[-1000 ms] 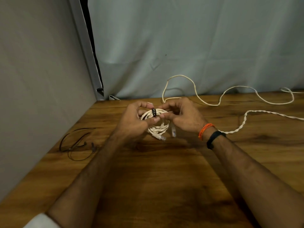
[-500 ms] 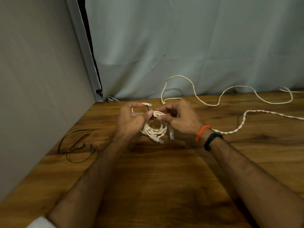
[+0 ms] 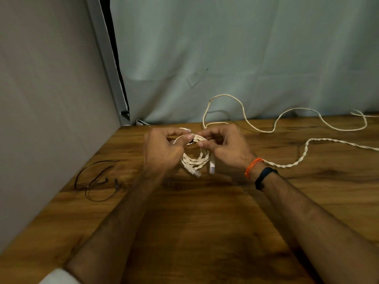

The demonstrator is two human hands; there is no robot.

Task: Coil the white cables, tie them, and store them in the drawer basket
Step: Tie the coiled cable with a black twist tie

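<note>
Wooden table (image 3: 205, 232), dark grain, meets the wall at left and a curtain at back. On it: 1 thin black cable (image 3: 92, 181) loosely looped near left edge; 1 smooth white cable (image 3: 287, 113) snaking along back edge; 1 twisted white cable (image 3: 303, 152) trailing right.

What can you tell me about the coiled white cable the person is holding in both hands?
The coiled white cable is a twisted, braided-looking cream cord wound into a small round bundle of several loops. Two pale plug ends hang from its lower edge, one pointing down-right, one nearly straight down. A small dark tie shows at the top of the coil, mostly hidden by fingertips. The left hand and right hand pinch the top of the loop from either side, holding it upright just above the wooden table.
</note>
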